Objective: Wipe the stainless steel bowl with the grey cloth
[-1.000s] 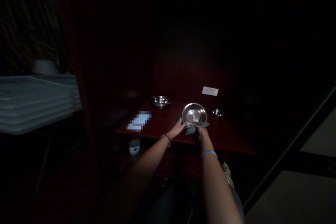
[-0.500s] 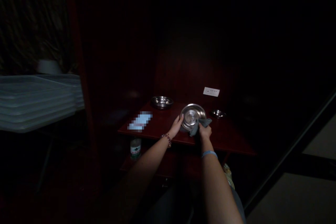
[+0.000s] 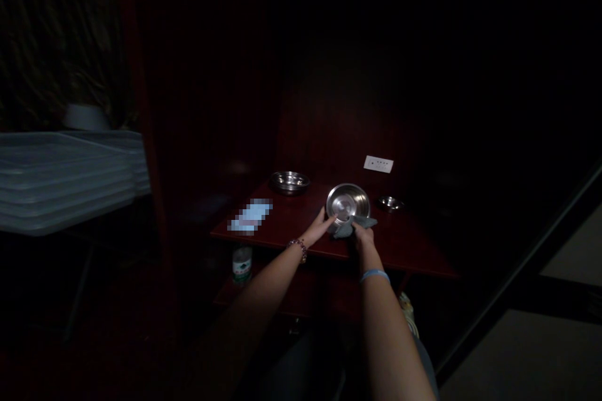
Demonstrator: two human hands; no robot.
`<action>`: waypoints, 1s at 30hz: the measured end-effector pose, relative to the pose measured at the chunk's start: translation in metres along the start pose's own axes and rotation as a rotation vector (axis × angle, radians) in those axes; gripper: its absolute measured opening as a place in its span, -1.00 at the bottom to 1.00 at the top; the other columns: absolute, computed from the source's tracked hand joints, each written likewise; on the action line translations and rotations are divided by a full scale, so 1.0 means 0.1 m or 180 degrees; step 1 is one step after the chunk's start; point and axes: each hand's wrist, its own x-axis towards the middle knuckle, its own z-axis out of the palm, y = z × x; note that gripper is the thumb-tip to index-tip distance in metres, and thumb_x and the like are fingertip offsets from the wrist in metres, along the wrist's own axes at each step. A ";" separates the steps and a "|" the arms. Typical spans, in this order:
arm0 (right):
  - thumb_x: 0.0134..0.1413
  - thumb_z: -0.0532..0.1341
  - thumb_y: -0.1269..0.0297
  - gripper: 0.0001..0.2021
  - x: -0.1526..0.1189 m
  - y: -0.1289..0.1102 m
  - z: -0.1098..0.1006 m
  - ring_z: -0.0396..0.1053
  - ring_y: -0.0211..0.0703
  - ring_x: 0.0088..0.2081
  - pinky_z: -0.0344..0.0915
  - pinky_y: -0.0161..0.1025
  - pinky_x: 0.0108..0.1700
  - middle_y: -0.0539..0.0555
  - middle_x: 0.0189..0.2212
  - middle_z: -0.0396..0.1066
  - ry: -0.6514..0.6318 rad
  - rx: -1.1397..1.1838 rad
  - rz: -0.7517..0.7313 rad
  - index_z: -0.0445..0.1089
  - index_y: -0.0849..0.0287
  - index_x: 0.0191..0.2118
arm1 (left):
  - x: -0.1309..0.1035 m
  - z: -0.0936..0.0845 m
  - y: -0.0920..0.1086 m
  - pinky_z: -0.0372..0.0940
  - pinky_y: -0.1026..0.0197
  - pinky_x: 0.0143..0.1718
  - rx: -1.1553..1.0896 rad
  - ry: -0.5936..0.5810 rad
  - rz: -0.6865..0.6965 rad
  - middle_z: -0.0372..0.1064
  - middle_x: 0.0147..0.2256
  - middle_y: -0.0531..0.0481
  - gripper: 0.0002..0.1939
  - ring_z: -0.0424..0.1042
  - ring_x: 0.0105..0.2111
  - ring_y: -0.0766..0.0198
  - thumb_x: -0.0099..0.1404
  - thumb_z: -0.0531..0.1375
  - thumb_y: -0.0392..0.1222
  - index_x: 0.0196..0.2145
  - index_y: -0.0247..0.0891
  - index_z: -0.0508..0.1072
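Note:
A shiny metal bowl is tilted toward me above the dark red tabletop. My left hand, with a beaded bracelet at its wrist, is closed on the bowl's left rim, thumb inside. My right hand grips a grey cloth pressed against the bowl's near rim; its fingers are partly hidden by the cloth. Behind and to the left sits a stack of metal bowls. A smaller metal dish lies to the right of the bowl I hold.
A blurred-out light blue item lies at the table's left. Below, a bottle with a green and white label stands on a lower shelf. A white socket plate is on the back panel. Stacked clear plastic trays stand far left.
The bowl has turned slightly in my left hand, showing more of its inner wall. My right hand has shifted the cloth a little along the near rim.

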 end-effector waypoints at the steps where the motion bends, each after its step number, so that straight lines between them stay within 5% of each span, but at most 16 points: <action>1: -0.02 0.33 0.37 -0.72 0.00 0.00 0.02 0.58 0.00 -0.26 0.52 -0.26 -0.28 0.18 -0.38 0.57 -0.0058 0.0077 0.0154 0.54 0.30 -0.13 | 0.01 0.00 -0.02 0.10 0.09 0.30 -0.0052 0.0058 -0.0037 0.35 0.19 -0.13 -0.38 0.31 0.21 0.10 0.22 0.26 -0.01 0.20 -0.22 0.30; 7: -0.10 0.34 0.42 -0.72 0.03 0.00 0.03 0.58 -0.03 -0.22 0.51 -0.28 -0.23 0.18 -0.32 0.59 -0.0186 0.0098 0.0328 0.53 0.34 -0.17 | 0.05 -0.02 0.01 0.12 0.05 0.29 -0.0252 0.0455 -0.0324 0.41 0.15 -0.17 -0.55 0.35 0.18 0.08 0.34 0.11 -0.04 0.10 -0.29 0.42; 12: -0.09 0.37 0.33 -0.70 0.02 -0.07 -0.04 0.56 -0.04 -0.12 0.47 -0.28 -0.09 0.15 -0.27 0.60 0.0024 -0.0472 0.0158 0.56 0.25 -0.15 | 0.04 -0.04 0.06 0.11 0.04 0.29 -0.0320 0.0625 -0.0449 0.38 0.16 -0.22 -0.48 0.34 0.19 0.05 0.36 0.12 0.07 0.11 -0.33 0.44; 20: -0.03 0.37 0.23 -0.63 0.03 -0.09 -0.07 0.54 0.00 -0.06 0.45 -0.26 -0.02 0.21 -0.14 0.57 0.0181 -0.0769 0.0211 0.55 0.26 -0.07 | 0.03 -0.03 0.07 0.08 0.08 0.31 -0.0334 0.0329 -0.0223 0.31 0.23 -0.20 -0.45 0.29 0.23 0.07 0.36 0.13 0.06 0.20 -0.29 0.34; 26: -0.06 0.39 0.25 -0.62 0.12 0.02 -0.04 0.56 0.01 -0.10 0.50 -0.26 -0.14 0.22 -0.23 0.59 0.0220 -0.0262 0.0349 0.54 0.28 -0.08 | -0.05 0.01 0.12 0.03 0.08 0.34 0.0060 -0.0043 0.0072 0.19 0.29 -0.24 -0.15 0.21 0.28 0.07 0.19 0.32 -0.05 0.33 -0.28 0.07; 30: -0.05 0.35 0.37 -0.63 0.11 0.06 0.04 0.58 -0.02 -0.15 0.52 -0.27 -0.23 0.21 -0.24 0.59 0.0143 0.0241 0.0375 0.51 0.31 -0.05 | -0.04 0.03 0.06 0.05 0.11 0.33 0.0120 -0.0031 0.0145 0.26 0.25 -0.25 -0.24 0.24 0.26 0.07 0.16 0.33 -0.10 0.25 -0.32 0.20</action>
